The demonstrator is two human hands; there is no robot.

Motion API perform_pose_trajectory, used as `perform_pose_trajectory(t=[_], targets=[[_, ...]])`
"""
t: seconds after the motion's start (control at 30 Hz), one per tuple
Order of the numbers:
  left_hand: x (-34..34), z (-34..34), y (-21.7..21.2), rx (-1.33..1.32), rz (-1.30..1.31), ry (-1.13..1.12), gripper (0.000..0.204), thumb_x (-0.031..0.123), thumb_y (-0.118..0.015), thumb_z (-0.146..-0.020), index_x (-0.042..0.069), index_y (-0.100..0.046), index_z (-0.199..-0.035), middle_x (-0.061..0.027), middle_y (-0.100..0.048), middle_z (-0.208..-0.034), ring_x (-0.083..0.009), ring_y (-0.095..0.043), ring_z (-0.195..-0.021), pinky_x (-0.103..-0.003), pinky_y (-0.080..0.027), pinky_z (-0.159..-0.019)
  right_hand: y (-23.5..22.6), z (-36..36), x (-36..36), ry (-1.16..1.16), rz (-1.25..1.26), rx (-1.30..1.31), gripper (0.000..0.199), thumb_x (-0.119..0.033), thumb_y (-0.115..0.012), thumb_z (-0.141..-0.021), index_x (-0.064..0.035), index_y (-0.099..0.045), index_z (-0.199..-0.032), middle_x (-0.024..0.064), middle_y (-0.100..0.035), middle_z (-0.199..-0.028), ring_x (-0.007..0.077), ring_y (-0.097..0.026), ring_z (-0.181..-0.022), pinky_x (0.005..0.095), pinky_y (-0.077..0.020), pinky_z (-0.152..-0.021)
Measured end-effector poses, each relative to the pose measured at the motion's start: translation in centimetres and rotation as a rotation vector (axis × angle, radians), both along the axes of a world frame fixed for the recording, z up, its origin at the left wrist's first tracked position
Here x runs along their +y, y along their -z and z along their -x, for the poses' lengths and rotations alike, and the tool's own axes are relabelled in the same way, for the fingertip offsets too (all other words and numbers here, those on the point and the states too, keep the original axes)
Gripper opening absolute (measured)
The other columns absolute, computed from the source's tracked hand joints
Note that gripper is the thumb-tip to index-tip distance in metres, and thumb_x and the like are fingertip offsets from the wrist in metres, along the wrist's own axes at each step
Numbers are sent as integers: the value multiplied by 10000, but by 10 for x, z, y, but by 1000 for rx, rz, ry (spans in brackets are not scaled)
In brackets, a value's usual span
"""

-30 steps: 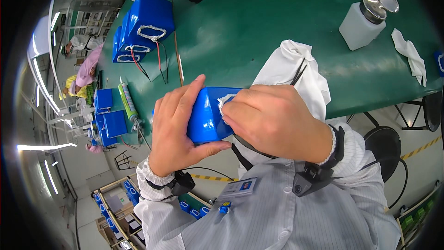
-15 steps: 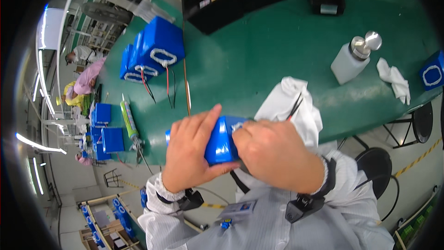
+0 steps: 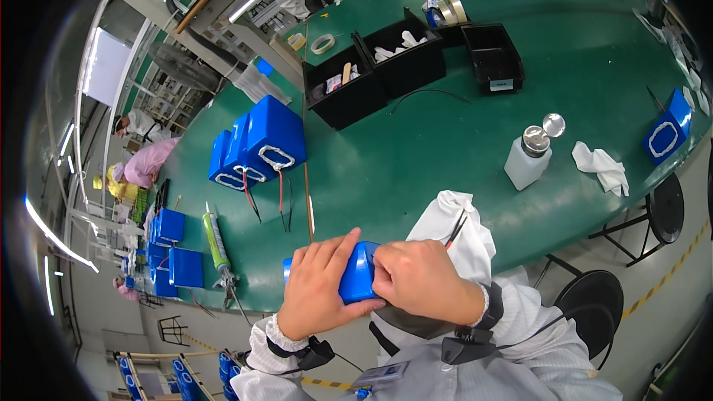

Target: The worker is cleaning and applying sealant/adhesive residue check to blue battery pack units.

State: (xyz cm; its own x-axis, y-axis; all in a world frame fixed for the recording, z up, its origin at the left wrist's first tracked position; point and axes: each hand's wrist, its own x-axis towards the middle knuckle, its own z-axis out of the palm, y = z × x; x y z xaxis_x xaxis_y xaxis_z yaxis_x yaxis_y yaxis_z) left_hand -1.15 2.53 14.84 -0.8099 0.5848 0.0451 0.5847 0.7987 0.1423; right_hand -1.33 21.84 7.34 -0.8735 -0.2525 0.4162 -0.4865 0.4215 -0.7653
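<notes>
Near the front edge of the table, I have a blue wrapped battery pack (image 3: 359, 273) between my hands. My left hand (image 3: 321, 280) grips its left side, with the thumb along the near edge and the fingers over the top. My right hand (image 3: 421, 279) is closed, its curled fingers pressed against the pack's right end. Whatever those fingers may pinch is hidden. Just beyond the right hand lies a white cloth (image 3: 453, 226), with red and black wires (image 3: 457, 230) resting over it.
Several blue packs (image 3: 276, 130) with white-sealed rings stand left of centre. A green sealant tube (image 3: 216, 241) lies at left. Black bins (image 3: 407, 63) are at the back. A pump bottle (image 3: 529, 160), crumpled cloth (image 3: 603, 169) and another blue pack (image 3: 663, 134) sit at right.
The view has tilted up, so more of the table's far side shows and everything sits lower in the picture. Both hands stay on the pack; the right fingers now cover its white-sealed end.
</notes>
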Motion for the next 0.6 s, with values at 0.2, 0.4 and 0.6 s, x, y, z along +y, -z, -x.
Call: perform_pose_trajectory(t=[0.2, 0.4, 0.6], targets=[[1, 4, 2, -9, 1, 1, 1074, 521, -915, -630, 18, -505, -1484, -151, -630, -1298, -346, -610, -1123, -457, -425, -993, 6, 9, 0, -39, 215, -90, 96, -74, -693, -723, -11, -623, -706, 142, -622, -632, 305, -630, -546, 384, -506, -537], [-2, 3, 2, 0, 7, -1, 1098, 546, -905, -625, 21, -489, -1495, -160, -615, -1302, -357, -594, -1121, -462, -421, -990, 6, 8, 0, -70, 283, -127, 89, -57, -714, -717, -8, -643, -738, 127, -643, -644, 239, -651, -542, 334, -513, -534], [-2, 7, 6, -2, 10, 9, 1078, 515, -909, -638, 28, -486, -1503, -154, -623, -1311, -346, -604, -1125, -458, -421, -996, -1, 4, 0, -106, 428, -64, 103, -56, -679, -754, -23, -582, -750, 128, -611, -673, 312, -613, -558, 413, -503, -532]])
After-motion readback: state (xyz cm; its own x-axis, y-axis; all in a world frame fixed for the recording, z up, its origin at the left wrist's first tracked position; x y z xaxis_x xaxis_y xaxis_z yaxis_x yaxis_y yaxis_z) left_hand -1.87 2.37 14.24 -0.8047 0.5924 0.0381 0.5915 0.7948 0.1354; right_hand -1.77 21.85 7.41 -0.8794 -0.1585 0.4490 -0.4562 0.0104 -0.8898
